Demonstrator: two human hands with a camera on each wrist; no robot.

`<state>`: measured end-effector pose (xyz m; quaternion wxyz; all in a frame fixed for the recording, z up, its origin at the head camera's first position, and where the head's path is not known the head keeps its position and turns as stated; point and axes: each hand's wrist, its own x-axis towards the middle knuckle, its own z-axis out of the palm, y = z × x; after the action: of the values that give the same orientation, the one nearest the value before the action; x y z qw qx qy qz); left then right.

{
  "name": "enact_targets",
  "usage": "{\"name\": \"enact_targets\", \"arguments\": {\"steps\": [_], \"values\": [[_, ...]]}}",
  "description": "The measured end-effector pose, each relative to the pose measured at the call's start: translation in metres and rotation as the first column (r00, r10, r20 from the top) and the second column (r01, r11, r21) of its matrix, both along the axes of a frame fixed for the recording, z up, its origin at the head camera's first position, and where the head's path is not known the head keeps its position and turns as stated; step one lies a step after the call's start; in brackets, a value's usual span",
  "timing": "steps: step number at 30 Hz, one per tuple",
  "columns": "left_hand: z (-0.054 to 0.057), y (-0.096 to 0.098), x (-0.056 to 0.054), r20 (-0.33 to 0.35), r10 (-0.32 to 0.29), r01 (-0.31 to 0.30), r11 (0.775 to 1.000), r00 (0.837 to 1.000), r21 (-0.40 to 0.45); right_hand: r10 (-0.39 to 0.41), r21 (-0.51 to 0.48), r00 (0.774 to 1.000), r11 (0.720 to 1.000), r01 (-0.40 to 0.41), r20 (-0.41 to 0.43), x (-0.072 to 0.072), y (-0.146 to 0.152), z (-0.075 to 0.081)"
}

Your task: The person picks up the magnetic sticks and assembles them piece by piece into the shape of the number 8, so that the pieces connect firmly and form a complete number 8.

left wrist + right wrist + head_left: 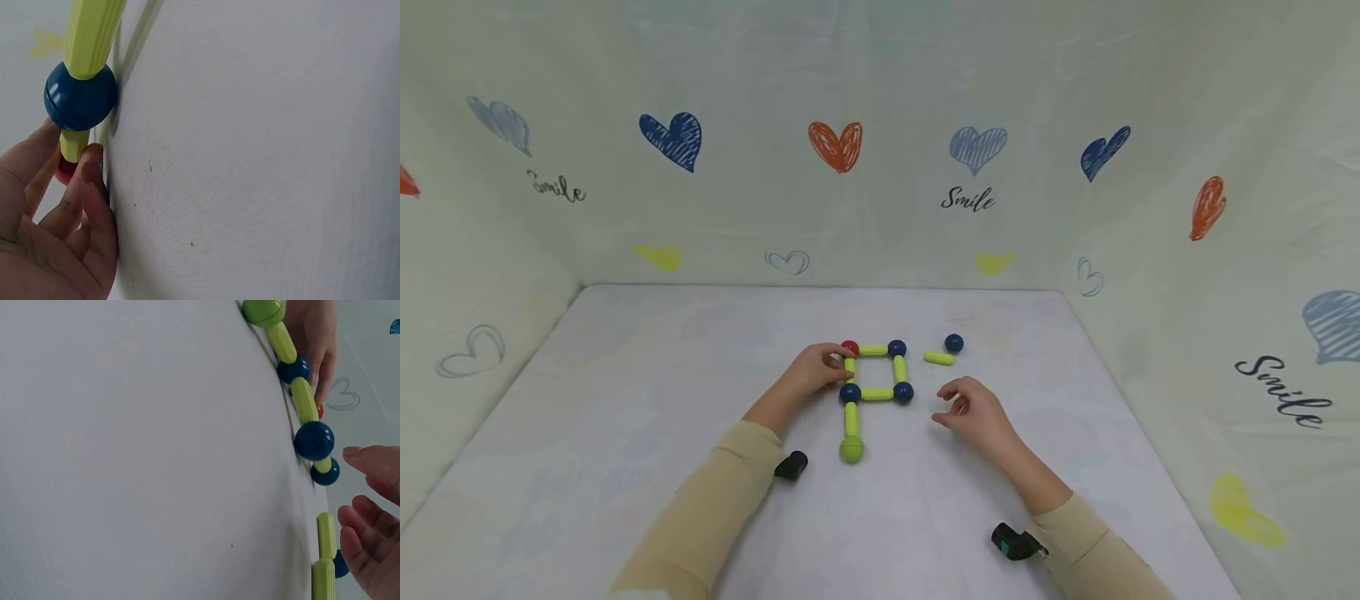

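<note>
On the table lies a flat square of yellow-green magnetic rods joined by balls: a red ball at the far left corner and blue balls at the others. From the near left blue ball, one more rod runs toward me to a green ball. My left hand pinches the square's left rod between thumb and fingers, beside the red ball. To the right of the square, my right hand hovers with nothing in it, fingers loosely bent and thumb apart from them.
Behind the right hand lie a loose yellow-green rod and a loose blue ball. A second loose rod shows in the right wrist view, mostly hidden by the hand in the head view. A white cloth wall with printed hearts borders the table.
</note>
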<state>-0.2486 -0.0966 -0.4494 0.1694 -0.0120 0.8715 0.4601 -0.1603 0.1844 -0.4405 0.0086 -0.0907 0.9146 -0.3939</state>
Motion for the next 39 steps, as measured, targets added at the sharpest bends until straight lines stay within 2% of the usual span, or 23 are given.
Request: {"name": "enact_targets", "arguments": {"steps": [8,14,21,25,31,39], "values": [[0.000,0.000,-0.002,0.009,0.008,-0.008,1.000,1.000,-0.012,-0.030,0.022,0.999,0.999,0.030,-0.014,-0.012,0.019,-0.002],[-0.001,0.000,0.002,0.006,0.033,-0.032,0.999,0.999,-0.013,-0.039,0.040,0.999,0.998,0.039,0.001,-0.017,0.027,-0.003],[0.005,0.000,0.010,0.021,0.052,-0.052,0.999,0.998,-0.009,-0.055,0.081,0.998,0.995,0.054,0.006,-0.024,0.036,-0.004],[0.007,-0.001,0.013,0.035,0.039,-0.039,0.999,0.999,-0.010,-0.059,0.085,0.998,0.995,0.058,0.012,-0.027,0.040,-0.005],[0.005,-0.003,0.019,0.016,0.017,-0.016,1.000,1.000,-0.024,-0.066,0.094,0.997,0.994,0.063,0.030,-0.031,0.042,-0.008],[0.007,-0.004,0.035,-0.011,-0.047,0.047,0.999,0.999,-0.003,-0.076,0.104,0.996,0.992,0.070,0.052,-0.033,0.043,-0.010]]}}
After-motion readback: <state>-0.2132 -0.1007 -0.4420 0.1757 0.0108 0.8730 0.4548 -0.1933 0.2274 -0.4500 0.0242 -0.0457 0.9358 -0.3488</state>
